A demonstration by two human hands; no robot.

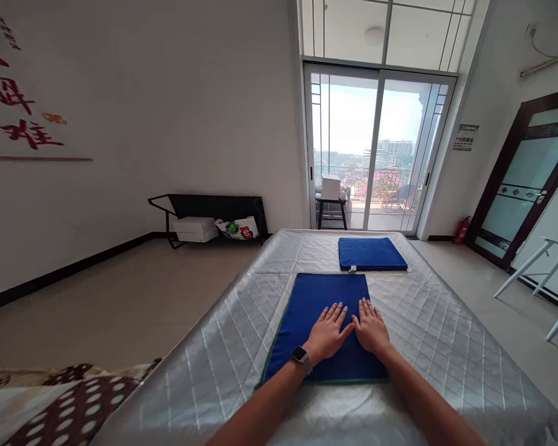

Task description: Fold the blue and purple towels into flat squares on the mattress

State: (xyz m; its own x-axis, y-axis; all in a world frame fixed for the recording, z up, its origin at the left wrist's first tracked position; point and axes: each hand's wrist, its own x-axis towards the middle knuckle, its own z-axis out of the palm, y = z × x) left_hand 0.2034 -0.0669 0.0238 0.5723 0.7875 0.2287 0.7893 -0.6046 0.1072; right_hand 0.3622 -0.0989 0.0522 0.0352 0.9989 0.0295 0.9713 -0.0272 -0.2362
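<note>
A blue towel (314, 297) with a green edge lies spread flat on the silver quilted mattress (446, 334) in front of me. Both palms press down on its middle, side by side. My left hand (328, 331) lies flat with fingers stretched out, a smartwatch on its wrist. My right hand (371, 327) rests flat beside it, fingers also extended, thumbs nearly touching. Neither hand holds anything. A second blue towel (371, 254), folded into a neat rectangle, sits farther away on the mattress.
A brown polka-dot cloth (69, 409) lies at the near left. A black rack (214, 214) with white boxes stands by the left wall. Glass balcony doors (376, 148) are ahead, a fire extinguisher (462, 230) beside them, white table legs (539, 266) at right.
</note>
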